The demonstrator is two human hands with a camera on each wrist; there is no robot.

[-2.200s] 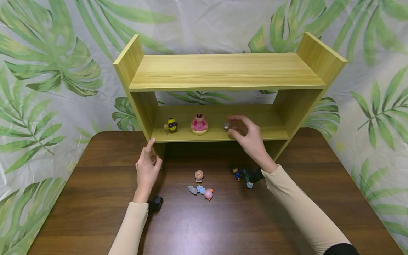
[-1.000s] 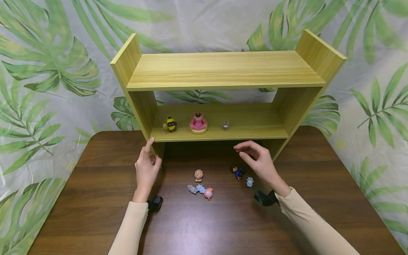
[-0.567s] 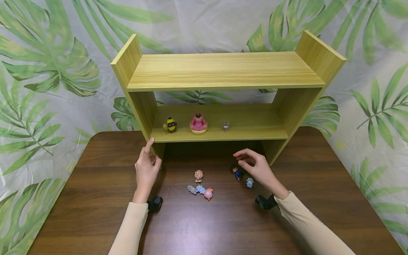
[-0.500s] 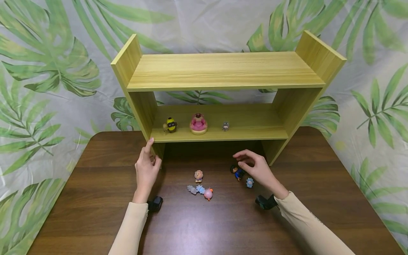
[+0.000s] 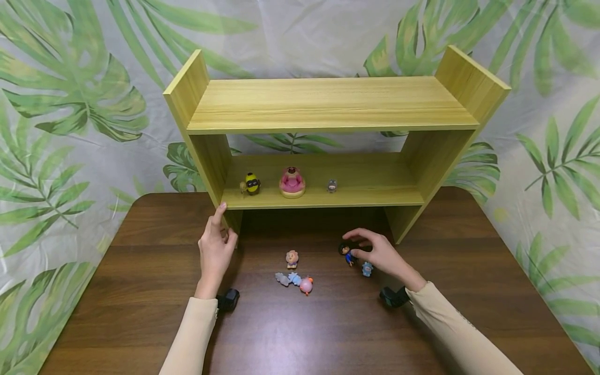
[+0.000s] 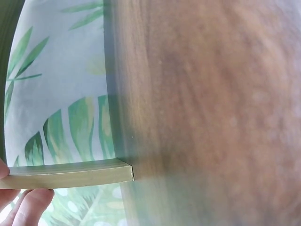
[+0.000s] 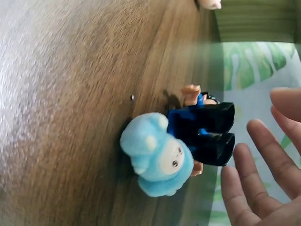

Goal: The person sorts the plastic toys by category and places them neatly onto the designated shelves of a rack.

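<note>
My left hand (image 5: pixel 217 244) grips the left side panel of a wooden shelf (image 5: pixel 328 112). In the left wrist view, fingers (image 6: pixel 33 207) lie on both sides of the panel's edge (image 6: pixel 84 174). My right hand (image 5: pixel 377 251) hovers over a toy figure (image 5: pixel 349 255) with black hair and blue clothes, lying on the table. In the right wrist view its dark legs (image 7: pixel 214 134) point toward my spread, slightly bent fingers (image 7: pixel 256 179), with a gap between. A light-blue plush-like figurine (image 5: pixel 367 269) stands beside that toy, partly covering it in the right wrist view.
On the middle shelf stand a yellow-and-black figurine (image 5: pixel 252 184), a pink bear figurine (image 5: pixel 292 183) and a small grey figurine (image 5: pixel 332 186). The table (image 5: pixel 290 338) bears an orange figurine (image 5: pixel 292 259), a grey one (image 5: pixel 282 278), a pale-blue one (image 5: pixel 295 278) and a pink one (image 5: pixel 306 285).
My right hand has withdrawn from the small grey figurine on the shelf and lowered to the blue-clothed toy on the table. My left hand has stayed on the side panel.
</note>
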